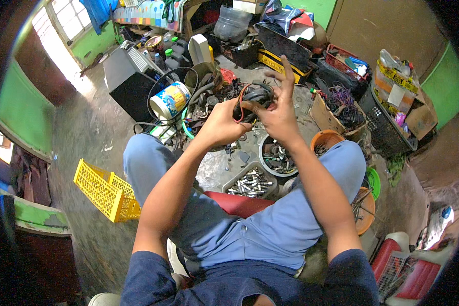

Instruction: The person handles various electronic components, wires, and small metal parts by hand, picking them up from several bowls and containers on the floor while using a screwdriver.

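Out in front of me, above the cluttered floor, both hands meet at a bundle of black cable (pixel 258 95) with a thin red wire looped along its left side. My left hand (pixel 223 125) is closed on the bundle's lower left. My right hand (pixel 281 113) pinches it from the right, its thumb across the front and some fingers raised. Part of the bundle is hidden behind the hands. Below them stand a round white basin (pixel 262 159) of mixed small parts and a grey rectangular tub (pixel 229 189) of small metal cylinders.
A yellow plastic basket (pixel 99 188) lies left of my knee. Beyond it are a white-and-blue bucket (pixel 169 100) on its side and a black box (pixel 130 97). To the right stand a cardboard box (pixel 324 118) of tangled wires, a dark crate (pixel 387 127) and orange bowls (pixel 327 136).
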`<state>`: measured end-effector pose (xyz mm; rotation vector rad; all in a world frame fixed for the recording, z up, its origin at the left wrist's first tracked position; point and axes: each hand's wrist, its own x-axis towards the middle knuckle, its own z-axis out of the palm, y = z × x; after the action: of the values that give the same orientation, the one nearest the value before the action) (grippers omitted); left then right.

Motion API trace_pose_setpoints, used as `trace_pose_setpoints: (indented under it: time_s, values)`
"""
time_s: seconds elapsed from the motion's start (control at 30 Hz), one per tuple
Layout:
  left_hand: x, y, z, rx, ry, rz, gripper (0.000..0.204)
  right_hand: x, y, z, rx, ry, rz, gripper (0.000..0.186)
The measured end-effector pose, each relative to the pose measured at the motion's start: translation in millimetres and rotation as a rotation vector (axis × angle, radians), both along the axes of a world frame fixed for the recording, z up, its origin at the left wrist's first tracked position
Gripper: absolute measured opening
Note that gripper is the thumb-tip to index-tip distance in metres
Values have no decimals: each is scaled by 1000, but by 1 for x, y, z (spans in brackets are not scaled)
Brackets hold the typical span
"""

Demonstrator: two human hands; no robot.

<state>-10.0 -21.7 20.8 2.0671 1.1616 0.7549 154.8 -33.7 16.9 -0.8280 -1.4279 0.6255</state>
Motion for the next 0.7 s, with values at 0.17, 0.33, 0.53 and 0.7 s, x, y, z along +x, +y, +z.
trace_pose_setpoints:
  time_s: [0.17,0.33,0.53,0.7]
  values:
    - [3,1,2,-159,-9,-22,40,19,5,2,232,-497,-17,45]
    - [-3,7,-8,-257,-62,-79,34,13,3,4,242,-433,-9,33]
    - [-6,11,-17,-297,-171,-177,38,9,6,-3,308,-390,-65,17]
    - [-8,3,-3,-357,-249,-256,45,10,8,0,232,-366,-65,14]
